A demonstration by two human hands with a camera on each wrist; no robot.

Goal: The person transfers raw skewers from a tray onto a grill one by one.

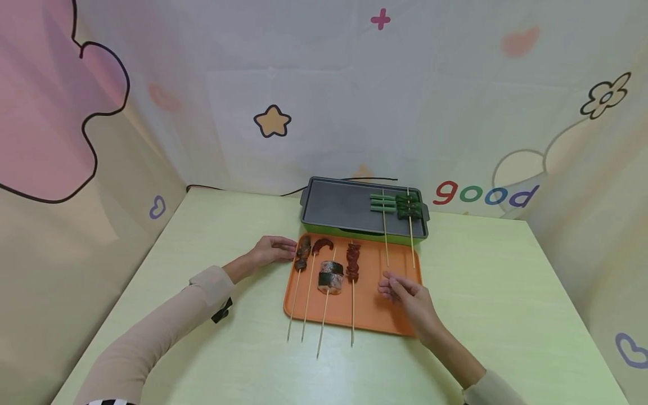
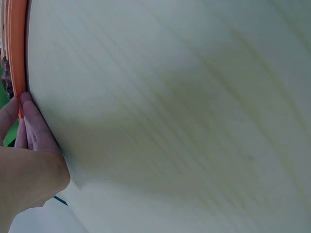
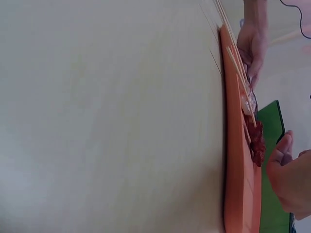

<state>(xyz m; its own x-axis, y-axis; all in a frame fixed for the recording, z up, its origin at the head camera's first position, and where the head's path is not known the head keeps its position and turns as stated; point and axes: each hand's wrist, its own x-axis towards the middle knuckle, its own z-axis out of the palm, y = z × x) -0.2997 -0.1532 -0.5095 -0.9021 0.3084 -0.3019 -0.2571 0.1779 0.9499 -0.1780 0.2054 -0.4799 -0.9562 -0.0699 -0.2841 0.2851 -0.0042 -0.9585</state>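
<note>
My left hand (image 1: 273,251) pinches the left rim of an orange tray (image 1: 374,315), thumb on one side and fingers on the other in the left wrist view. Beside it lies a skewer of dark brown pieces (image 1: 302,253). Further right on the tray are a skewer with a reddish curled piece (image 1: 323,245), one with a thick black-banded roll (image 1: 331,278) and one of red meat (image 1: 352,261). Over the tray's right part hovers my right hand (image 1: 410,301), its fingers loosely bent and holding nothing, just below the stick ends of two skewers.
Behind the tray stands a green grill with a dark grey plate (image 1: 336,203). On its right side lie a skewer of green stalks (image 1: 383,203) and a skewer of dark green leafy pieces (image 1: 408,207), sticks reaching over the tray. A printed cloth (image 1: 324,112) hangs behind the pale table (image 1: 481,292).
</note>
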